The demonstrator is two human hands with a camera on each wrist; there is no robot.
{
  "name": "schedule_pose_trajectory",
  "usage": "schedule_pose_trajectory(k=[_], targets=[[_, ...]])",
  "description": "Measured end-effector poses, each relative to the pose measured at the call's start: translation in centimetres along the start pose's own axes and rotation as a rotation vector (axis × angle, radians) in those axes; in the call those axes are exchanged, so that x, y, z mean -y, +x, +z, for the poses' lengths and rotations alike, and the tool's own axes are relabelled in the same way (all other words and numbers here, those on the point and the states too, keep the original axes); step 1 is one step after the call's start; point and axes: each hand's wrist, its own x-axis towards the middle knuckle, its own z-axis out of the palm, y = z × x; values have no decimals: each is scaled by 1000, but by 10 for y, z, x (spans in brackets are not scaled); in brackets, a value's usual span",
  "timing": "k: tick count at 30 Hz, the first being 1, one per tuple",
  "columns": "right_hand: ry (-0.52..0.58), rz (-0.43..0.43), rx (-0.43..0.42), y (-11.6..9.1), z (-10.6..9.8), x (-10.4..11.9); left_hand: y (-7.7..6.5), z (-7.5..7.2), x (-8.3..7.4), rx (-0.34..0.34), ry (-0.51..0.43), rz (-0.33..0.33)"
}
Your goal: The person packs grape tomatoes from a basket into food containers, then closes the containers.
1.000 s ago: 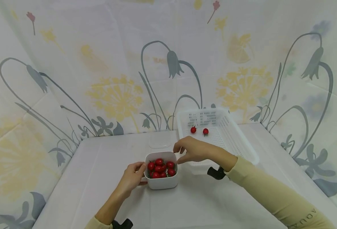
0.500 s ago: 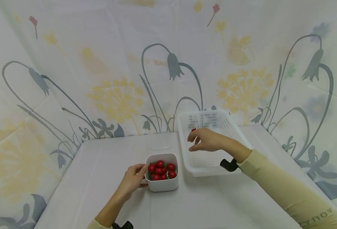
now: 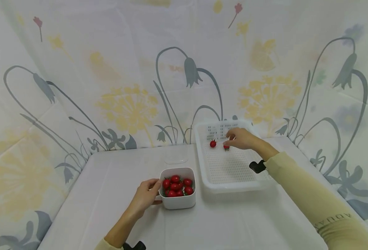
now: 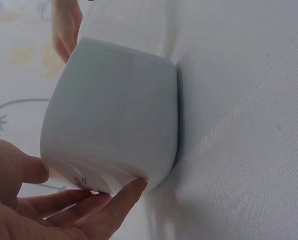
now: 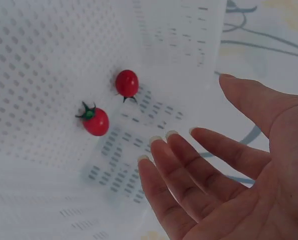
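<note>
A small white container (image 3: 178, 203) (image 4: 113, 110) holding several cherry tomatoes (image 3: 177, 185) stands on the table in front of me. My left hand (image 3: 147, 194) (image 4: 68, 207) grips its left side, fingers curled round the wall. My right hand (image 3: 238, 139) (image 5: 196, 132) hovers open over the far end of a white perforated basket (image 3: 230, 187) (image 5: 38, 55), with straight fingers and an empty palm. Two tomatoes lie on the basket floor: one (image 3: 213, 143) (image 5: 126, 83) to the left, the other (image 3: 226, 147) (image 5: 95, 121) just below my fingertips.
A clear lid (image 3: 175, 158) lies on the white tablecloth (image 3: 227, 222) behind the container. Flower-printed cloth walls (image 3: 124, 86) close in the back and both sides. The basket stands to the right of the container, close to the back wall.
My right hand has moved from beside the container out over the basket to its far end. The left hand has stayed on the container.
</note>
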Motion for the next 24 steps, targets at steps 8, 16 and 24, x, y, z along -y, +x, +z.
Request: schedule_pose_trajectory(k=[8,16,24], targets=[[23,104,-55,16,5,-27,1,1,2,1,0,-12],[145,263,-57,35,24,-47,1,-1,2,-4,-4,-8],[164,356,17,52,39,-66,2,0,1,-6,4,-23]])
